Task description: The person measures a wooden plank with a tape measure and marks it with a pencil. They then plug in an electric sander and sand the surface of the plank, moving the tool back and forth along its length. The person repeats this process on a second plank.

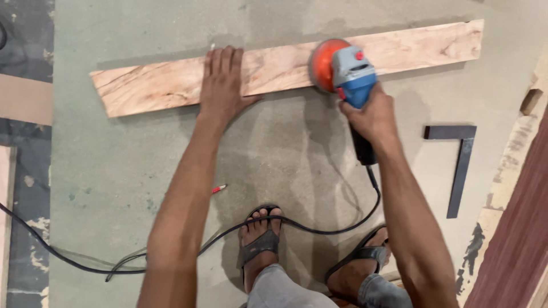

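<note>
Wooden plank point(285, 67) under left hand point(221, 80), blue grinder point(348, 74) in right hand point(372, 117)

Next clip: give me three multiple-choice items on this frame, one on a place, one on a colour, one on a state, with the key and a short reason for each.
1. Where does the metal square lie?
A. On the plank
B. On the floor, right of the right hand
C. Under the left hand

2. What colour is the sander's disc guard?
A. Orange
B. Green
C. White

3. How is the left hand set?
A. Flat, palm down on the plank
C. Lifted off the plank
B. Gripping the cable

Key: 1 B, it lies on the floor apart from the plank. 2 A, the sander has an orange guard and blue body. 3 A, its fingers spread on the wood while the right hand grips the sander.
</note>
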